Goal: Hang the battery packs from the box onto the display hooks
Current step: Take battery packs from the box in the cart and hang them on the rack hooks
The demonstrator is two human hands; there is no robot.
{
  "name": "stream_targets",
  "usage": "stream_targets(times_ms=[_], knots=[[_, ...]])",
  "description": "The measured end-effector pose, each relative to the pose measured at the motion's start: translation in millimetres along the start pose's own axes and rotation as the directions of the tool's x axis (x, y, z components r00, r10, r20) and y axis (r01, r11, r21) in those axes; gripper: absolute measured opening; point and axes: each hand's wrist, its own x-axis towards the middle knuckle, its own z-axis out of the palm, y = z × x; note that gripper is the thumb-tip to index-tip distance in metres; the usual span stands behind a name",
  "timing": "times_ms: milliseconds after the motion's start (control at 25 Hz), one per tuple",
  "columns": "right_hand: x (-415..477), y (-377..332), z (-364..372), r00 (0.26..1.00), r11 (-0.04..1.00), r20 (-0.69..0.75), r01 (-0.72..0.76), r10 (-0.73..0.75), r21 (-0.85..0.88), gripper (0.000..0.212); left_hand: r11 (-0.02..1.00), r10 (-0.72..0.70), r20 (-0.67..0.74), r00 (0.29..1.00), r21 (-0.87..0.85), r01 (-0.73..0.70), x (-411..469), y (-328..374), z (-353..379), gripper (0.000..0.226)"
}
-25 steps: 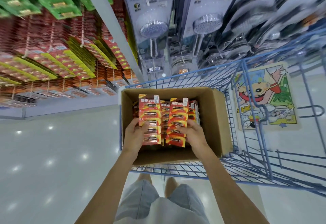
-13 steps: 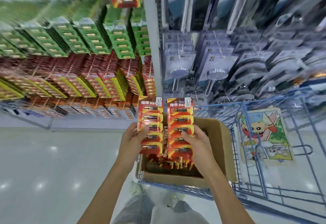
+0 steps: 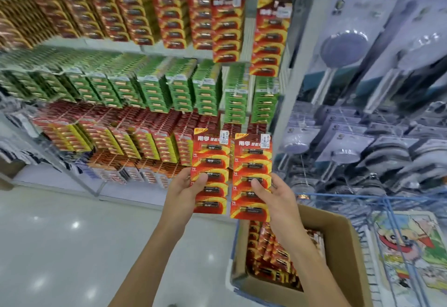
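Nearest us, low on the right, the open cardboard box [image 3: 343,246] sits in a blue wire cart [image 3: 384,201], with more red battery packs [image 3: 268,251] standing on edge inside it. A cartoon picture board [image 3: 411,246] leans in the cart to the right of the box.

Just above the box we hold two strips of packs upright and side by side, apart from each other and facing us. Our left hand [image 3: 183,195] grips the left strip [image 3: 212,159] low on its left edge, thumb across the front and fingers clamped behind it. Our right hand [image 3: 278,200] holds the right strip [image 3: 254,156] the same way from its right side. Each strip is red with yellow-orange swooshes, five dark cells stacked one above another, white lettering at the top and a white price sticker in the upper right corner.

Farther off, the display rack carries rows of hanging packs: matching red ones [image 3: 268,30] along the top, green ones [image 3: 181,89] below, red-and-yellow ones [image 3: 145,139] lower down. To the far right hang packaged shower heads [image 3: 343,45].
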Motion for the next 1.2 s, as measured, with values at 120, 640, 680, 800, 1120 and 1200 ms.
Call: stream_targets(times_ms=[120, 640, 680, 800, 1120, 1200], knots=[[10.1, -0.2, 56.9, 1.000, 0.999, -0.013, 0.016, -0.015, 0.032, 0.030, 0.999, 0.029, 0.013, 1.000, -0.022, -0.029, 12.4, 25.9, -47.2, 0.027], [44.1, -29.5, 203.1, 0.978, 0.985, -0.132, 0.168, -0.162, 0.035, 0.028, 0.985, 0.144, 0.122, 0.982, -0.111, -0.130, 78.3, 119.4, -164.2, 0.021], [48.3, -33.2, 206.1, 0.974, 0.984, -0.145, 0.179, -0.174, 0.018, 0.027, 0.985, 0.146, 0.133, 0.980, -0.108, -0.132, 84.0, 123.6, -164.4, 0.024], [64.3, -48.0, 214.5, 0.965, 0.977, -0.160, 0.213, -0.210, 0.005, 0.024, 0.982, 0.164, 0.158, 0.974, -0.118, -0.147, 100.3, 139.6, -160.7, 0.018], [136.0, -92.6, 222.2, 0.955, 0.961, -0.125, 0.275, -0.269, 0.032, 0.034, 0.970, 0.223, 0.195, 0.955, -0.137, -0.198, 168.9, 189.9, -126.9, 0.024], [154.3, -101.0, 220.9, 0.952, 0.957, -0.113, 0.288, -0.283, 0.028, 0.028, 0.966, 0.238, 0.180, 0.955, -0.150, -0.212, 186.5, 195.5, -120.0, 0.023]])
